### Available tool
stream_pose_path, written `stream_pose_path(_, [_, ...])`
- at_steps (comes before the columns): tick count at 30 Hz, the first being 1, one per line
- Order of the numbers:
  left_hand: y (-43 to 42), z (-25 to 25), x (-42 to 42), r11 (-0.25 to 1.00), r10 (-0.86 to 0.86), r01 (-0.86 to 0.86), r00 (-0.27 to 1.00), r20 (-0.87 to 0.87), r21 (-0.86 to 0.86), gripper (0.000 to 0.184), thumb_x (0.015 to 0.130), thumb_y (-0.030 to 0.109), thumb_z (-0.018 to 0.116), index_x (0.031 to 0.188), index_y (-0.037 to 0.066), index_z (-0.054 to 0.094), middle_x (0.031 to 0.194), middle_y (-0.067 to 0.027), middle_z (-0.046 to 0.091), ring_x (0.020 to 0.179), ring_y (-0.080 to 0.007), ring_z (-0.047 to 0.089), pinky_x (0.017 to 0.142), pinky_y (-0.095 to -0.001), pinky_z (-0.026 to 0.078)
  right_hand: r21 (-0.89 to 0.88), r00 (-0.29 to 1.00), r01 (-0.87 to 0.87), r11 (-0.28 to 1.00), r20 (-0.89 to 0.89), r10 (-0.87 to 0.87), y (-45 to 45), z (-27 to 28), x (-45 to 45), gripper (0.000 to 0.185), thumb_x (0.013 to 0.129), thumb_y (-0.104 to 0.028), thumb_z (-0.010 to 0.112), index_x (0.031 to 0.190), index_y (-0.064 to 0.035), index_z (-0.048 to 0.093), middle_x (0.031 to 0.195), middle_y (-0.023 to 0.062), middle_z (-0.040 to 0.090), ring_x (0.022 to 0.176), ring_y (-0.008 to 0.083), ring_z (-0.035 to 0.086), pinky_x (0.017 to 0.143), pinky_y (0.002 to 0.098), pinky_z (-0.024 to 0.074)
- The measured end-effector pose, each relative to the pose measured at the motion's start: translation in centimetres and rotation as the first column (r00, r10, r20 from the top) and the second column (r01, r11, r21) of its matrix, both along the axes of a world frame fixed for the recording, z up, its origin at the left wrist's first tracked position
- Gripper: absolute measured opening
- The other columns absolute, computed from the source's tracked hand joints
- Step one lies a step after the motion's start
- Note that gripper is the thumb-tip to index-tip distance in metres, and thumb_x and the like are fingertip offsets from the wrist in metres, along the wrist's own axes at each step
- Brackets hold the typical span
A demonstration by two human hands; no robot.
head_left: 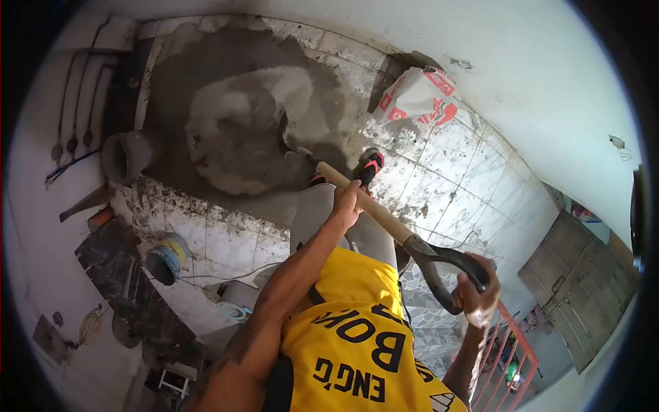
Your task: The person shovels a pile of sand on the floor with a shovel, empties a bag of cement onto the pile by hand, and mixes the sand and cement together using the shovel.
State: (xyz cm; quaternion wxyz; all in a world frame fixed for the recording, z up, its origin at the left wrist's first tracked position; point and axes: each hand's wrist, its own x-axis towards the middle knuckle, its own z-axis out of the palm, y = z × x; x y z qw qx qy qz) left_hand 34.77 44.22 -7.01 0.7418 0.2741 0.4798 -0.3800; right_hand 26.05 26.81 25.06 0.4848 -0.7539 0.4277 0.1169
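Much of the tiled floor (pixel 439 154) lies under a broad grey heap (pixel 230 154), darker around its edges. A long shovel (pixel 384 218) slants down, blade (pixel 283 132) against the heap. To the right sits a red-and-white bag (pixel 419 97), to the left a bucket (pixel 168 255). The person's left hand (pixel 348 204) has its grip curled around the wooden shaft (pixel 396 228), and the right hand's (pixel 477 292) grip squeezes the black handle (pixel 436 253).

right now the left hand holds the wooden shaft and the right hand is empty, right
Not quite: the head view shows the right hand gripping the black handle, so it isn't empty. The left hand does hold the wooden shaft.
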Motion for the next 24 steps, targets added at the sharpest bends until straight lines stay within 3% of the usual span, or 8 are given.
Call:
stream_pose_path(3, [-3.8, 2.4, 4.2, 0.983, 0.078, -0.074, 0.997, 0.017, -0.168, 0.017, 0.083, 0.016, 0.063, 0.085, 0.005, 0.050, 0.074, -0.0076, 0.052, 0.071, -0.0252, 0.057, 0.074, -0.0446, 0.052, -0.345, 0.695, -0.620, 0.704, 0.174, 0.697, -3.7, 2.8, 1.9, 0.055, 0.063, -0.005, 0.072, 0.115, 0.0031, 0.055, 0.080, 0.0154, 0.067, 0.057, 0.0176, 0.064, 0.050, 0.0277, 0.0480])
stream_pose_path(7, [-8.0, 1.5, 9.6, 0.989, 0.080, -0.063, 0.988, 0.131, -0.132, 0.016, 0.083, 0.018, 0.063, 0.087, 0.006, 0.052, 0.072, -0.0065, 0.053, 0.070, -0.0229, 0.057, 0.070, -0.0394, 0.052, -0.211, 0.433, -0.856, 0.471, 0.201, 0.878, -5.7, 2.9, 7.2, 0.063, 0.066, -0.007, 0.077, 0.121, 0.0054, 0.050, 0.071, 0.0129, 0.065, 0.057, 0.0253, 0.066, 0.049, 0.0317, 0.0487])
stream_pose_path(11, [-10.9, 2.1, 14.6, 0.970, 0.040, -0.147, 0.882, 0.469, 0.194, 0.037, 0.084, 0.016, 0.059, 0.113, -0.003, 0.047, 0.089, -0.0072, 0.057, 0.075, -0.0188, 0.057, 0.061, -0.0385, 0.053, 0.196, 0.858, -0.452, 0.870, 0.360, 0.366, -6.5, 1.2, 13.1, 0.059, 0.081, -0.014, 0.069, 0.133, -0.0075, 0.041, 0.076, 0.0094, 0.058, 0.056, 0.0187, 0.059, 0.052, 0.0307, 0.0478])
stream_pose_path(16, [-9.1, -7.7, 27.5, 0.981, -0.008, -0.113, 0.789, 0.615, 0.158, 0.039, 0.084, 0.017, 0.054, 0.120, 0.001, 0.047, 0.096, -0.0042, 0.057, 0.081, -0.0165, 0.057, 0.068, -0.0359, 0.051, 0.987, 0.658, -0.042, 0.154, 0.143, -0.740, -4.1, -1.6, 29.2, 0.030, 0.091, -0.018, 0.055, 0.112, 0.0017, 0.046, 0.093, 0.0097, 0.056, 0.084, 0.0207, 0.056, 0.087, 0.0464, 0.0481])
stream_pose_path(18, [-10.0, -5.7, 30.7, 0.945, -0.198, -0.058, 0.680, 0.706, 0.321, 0.039, 0.082, 0.018, 0.056, 0.116, 0.000, 0.049, 0.097, -0.0079, 0.059, 0.082, -0.0204, 0.060, 0.072, -0.0379, 0.051, 0.362, 0.589, -0.334, 0.870, 0.801, -0.107, -4.6, -5.6, 34.8, 0.032, 0.091, -0.015, 0.055, 0.111, 0.0077, 0.045, 0.107, 0.0165, 0.057, 0.098, 0.0260, 0.057, 0.090, 0.0441, 0.0482])
stream_pose_path(20, [-11.3, -1.7, 34.9, 0.709, -0.590, -0.135, 0.425, 0.686, 0.693, 0.041, 0.080, 0.022, 0.059, 0.113, -0.001, 0.050, 0.096, -0.0152, 0.061, 0.084, -0.0278, 0.062, 0.076, -0.0413, 0.051, 0.105, 0.607, -0.354, 0.929, 0.782, 0.142, -4.6, -7.6, 39.9, 0.034, 0.090, -0.011, 0.054, 0.113, 0.0123, 0.044, 0.113, 0.0219, 0.058, 0.104, 0.0275, 0.059, 0.090, 0.0388, 0.0491])
stream_pose_path(22, [-12.0, -3.6, 40.2, 0.384, -0.879, -0.310, 0.164, 0.447, 0.870, 0.045, 0.076, 0.026, 0.063, 0.112, 0.001, 0.051, 0.093, -0.0196, 0.063, 0.085, -0.0332, 0.062, 0.078, -0.0428, 0.051, 0.925, 0.751, -0.276, 0.261, 0.377, -0.542, -5.6, -9.8, 45.0, 0.060, 0.087, -0.026, 0.062, 0.127, 0.0073, 0.032, 0.132, 0.0270, 0.032, 0.121, 0.0308, 0.040, 0.096, 0.0456, 0.0439])
stream_pose_path(24, [-12.6, -4.9, 45.8, 0.085, -0.995, -0.407, 0.019, 0.102, 0.910, 0.049, 0.072, 0.030, 0.068, 0.111, 0.004, 0.054, 0.090, -0.0210, 0.064, 0.086, -0.0369, 0.063, 0.078, -0.0440, 0.051, 0.343, 0.664, -0.520, 0.782, 0.739, 0.117, -7.8, -5.4, 46.3, 0.046, 0.090, -0.027, 0.059, 0.115, 0.0095, 0.045, 0.105, 0.0231, 0.053, 0.101, 0.0273, 0.054, 0.085, 0.0379, 0.0473])
